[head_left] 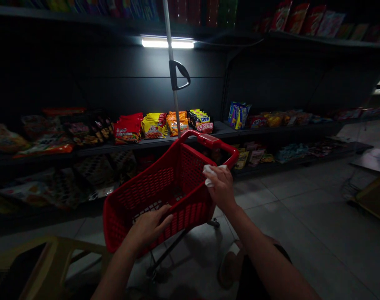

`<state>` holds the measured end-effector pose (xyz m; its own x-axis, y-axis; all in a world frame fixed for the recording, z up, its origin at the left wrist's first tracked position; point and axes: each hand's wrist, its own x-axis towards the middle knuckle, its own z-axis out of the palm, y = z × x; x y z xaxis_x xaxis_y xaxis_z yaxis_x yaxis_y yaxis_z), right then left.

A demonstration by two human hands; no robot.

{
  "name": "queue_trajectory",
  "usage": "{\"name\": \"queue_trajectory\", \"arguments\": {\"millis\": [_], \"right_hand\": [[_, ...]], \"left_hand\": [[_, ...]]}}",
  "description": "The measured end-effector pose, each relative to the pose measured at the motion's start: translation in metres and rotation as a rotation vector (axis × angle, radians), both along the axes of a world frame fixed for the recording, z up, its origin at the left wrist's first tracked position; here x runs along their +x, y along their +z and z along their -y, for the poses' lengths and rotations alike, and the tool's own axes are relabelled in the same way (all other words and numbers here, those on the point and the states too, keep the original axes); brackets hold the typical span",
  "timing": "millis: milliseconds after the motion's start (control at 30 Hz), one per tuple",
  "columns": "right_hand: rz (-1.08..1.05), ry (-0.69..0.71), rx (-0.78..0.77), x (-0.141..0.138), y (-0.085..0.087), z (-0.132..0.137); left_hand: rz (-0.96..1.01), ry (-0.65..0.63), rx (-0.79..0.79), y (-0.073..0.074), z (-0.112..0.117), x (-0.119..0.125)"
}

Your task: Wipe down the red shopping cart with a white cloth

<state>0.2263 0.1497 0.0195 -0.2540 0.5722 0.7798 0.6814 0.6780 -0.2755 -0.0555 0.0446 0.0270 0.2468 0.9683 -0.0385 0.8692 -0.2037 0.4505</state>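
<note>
Right hand (221,183) is curling its fingers over a crumpled white cloth or tissue (209,182), pressing it to the rim near the handle of a red plastic shopping cart with lattice walls (190,218). Left hand (150,227) is lying loosely open over the near side rim, thumb spread, not gripping; firmness of contact hard to tell. The cart is standing askew before a dark shelf (224,127) bearing bright snack packets (154,126). A dark caster wheel (214,223) is showing below. Risk, as judged: uneven pressure could be rolling the cart into the shelf or the slim metal pole (167,21); a lax pinch could be dropping the wad.
</note>
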Motion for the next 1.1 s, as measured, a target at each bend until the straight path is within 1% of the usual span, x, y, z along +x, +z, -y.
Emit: {"name": "queue_trajectory", "arguments": {"millis": [67, 133, 167, 200, 267, 300, 367, 433, 467, 500, 533, 600, 700, 767, 800, 867, 1000, 1033, 1100], "right_hand": [[0.171, 0.166, -0.014, -0.013, -0.005, 0.017], [0.295, 0.319, -0.029, -0.016, -0.004, 0.025], [0.315, 0.349, -0.038, -0.012, 0.0, 0.024], [0.315, 0.343, -0.041, -0.004, 0.007, 0.02], [0.317, 0.265, -0.03, 0.024, 0.025, 0.001], [0.327, 0.193, -0.017, 0.042, 0.035, -0.01], [0.302, 0.006, 0.016, 0.077, 0.054, -0.031], [0.224, -0.17, 0.061, 0.099, 0.065, -0.04], [0.19, -0.228, 0.087, 0.103, 0.067, -0.039], [0.167, -0.26, 0.111, 0.1, 0.065, -0.034], [0.162, -0.265, 0.127, 0.091, 0.061, -0.026], [0.204, -0.205, 0.129, 0.061, 0.046, -0.003], [0.374, 0.022, 0.111, 0.011, 0.026, 0.029], [0.496, 0.152, 0.097, -0.004, 0.024, 0.039], [0.539, 0.185, 0.078, -0.005, 0.028, 0.04], [0.567, 0.169, 0.005, 0.008, 0.043, 0.037], [0.518, -0.044, -0.148, 0.043, 0.08, 0.029], [0.533, -0.078, -0.174, 0.047, 0.086, 0.028], [0.593, -0.098, -0.217, 0.046, 0.093, 0.025]], "left_hand": [[0.016, 0.0, -0.001, -0.001, 0.001, -0.002], [0.023, 0.001, -0.009, -0.002, 0.003, -0.007], [0.02, 0.001, -0.012, -0.002, 0.005, -0.009], [0.013, -0.001, -0.014, -0.002, 0.006, -0.012], [-0.002, -0.014, -0.015, -0.002, 0.008, -0.017], [-0.004, -0.025, -0.015, -0.002, 0.009, -0.019], [0.0, -0.047, -0.018, 0.0, 0.011, -0.022], [0.004, -0.054, -0.021, 0.0, 0.011, -0.023], [0.0, -0.05, -0.02, 0.0, 0.01, -0.024], [-0.005, -0.045, -0.02, 0.0, 0.01, -0.024], [-0.011, -0.041, -0.019, -0.001, 0.009, -0.024], [-0.022, -0.037, -0.008, -0.002, 0.007, -0.024], [-0.036, -0.032, 0.015, -0.003, 0.006, -0.025], [-0.028, -0.03, 0.014, -0.003, 0.007, -0.028], [-0.016, -0.03, 0.008, -0.002, 0.007, -0.029], [0.015, -0.027, -0.004, -0.001, 0.009, -0.031], [0.044, -0.018, -0.029, 0.003, 0.01, -0.031], [0.046, -0.019, -0.031, 0.004, 0.01, -0.03], [0.046, -0.028, -0.026, 0.006, 0.009, -0.029]]}}
